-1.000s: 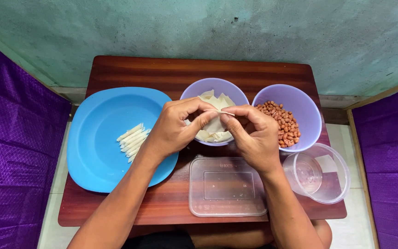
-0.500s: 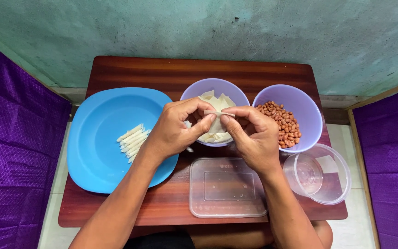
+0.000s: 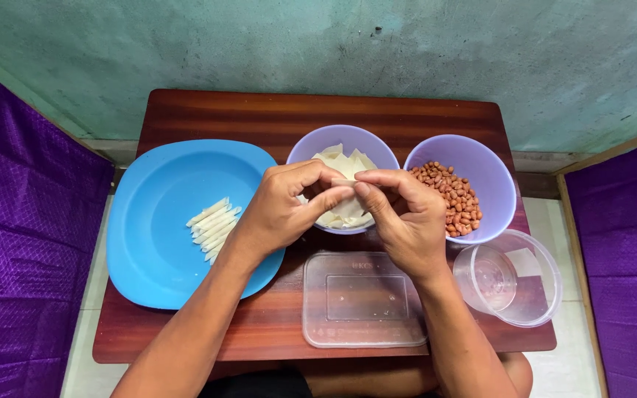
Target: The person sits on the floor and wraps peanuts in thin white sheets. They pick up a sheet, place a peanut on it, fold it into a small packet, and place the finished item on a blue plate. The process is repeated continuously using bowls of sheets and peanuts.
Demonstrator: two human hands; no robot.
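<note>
My left hand (image 3: 283,208) and my right hand (image 3: 405,217) meet over a purple bowl (image 3: 311,150) of pale dough sheets (image 3: 348,163). Between the fingertips of both hands is a small rolled piece of dough (image 3: 343,182), pinched from each side. A second purple bowl (image 3: 497,193) to the right holds peanuts (image 3: 450,193). On the blue plate (image 3: 158,221) at the left lie several finished pale rolls (image 3: 212,219), side by side.
A clear rectangular lid (image 3: 363,299) lies on the wooden table (image 3: 274,112) in front of my hands. A clear round container (image 3: 510,277) stands at the right front corner. Purple cloth (image 3: 16,243) hangs on both sides; a green wall is behind.
My fingers have shifted slightly around the dough piece; the hands stay over the same bowl. Nothing else has moved.
</note>
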